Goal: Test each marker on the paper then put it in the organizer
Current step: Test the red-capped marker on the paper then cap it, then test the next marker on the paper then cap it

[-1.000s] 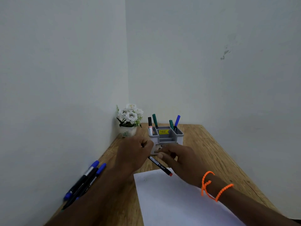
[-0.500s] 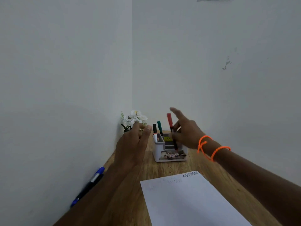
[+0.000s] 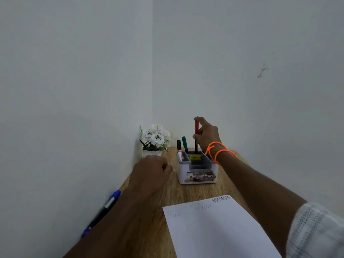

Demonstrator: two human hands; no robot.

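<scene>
Nearest, the paper (image 3: pixel 219 228) lies on the desk (image 3: pixel 186 190) with faint scribbles and one darker zigzag along its far edge, so testing has clearly gone on, though the pale marks are too faint to tell their colours. By the wall on the left a blue-capped marker (image 3: pixel 101 214) waits, partly covered by the left forearm; whether others lie under the arm cannot be told. The left hand (image 3: pixel 150 174) has drawn back from the organizer (image 3: pixel 197 170) and now rests loosely curled beside it, its grip showing nothing held. Farther off, the right hand (image 3: pixel 206 135), which a second ago was low at the paper with the red-capped marker (image 3: pixel 196 135), has carried it upright over the organizer's back compartment, fingers pinched on the barrel, its lower end already inside. I judge this marker as good as stowed. The wrist hides the organizer's right rear corner.
</scene>
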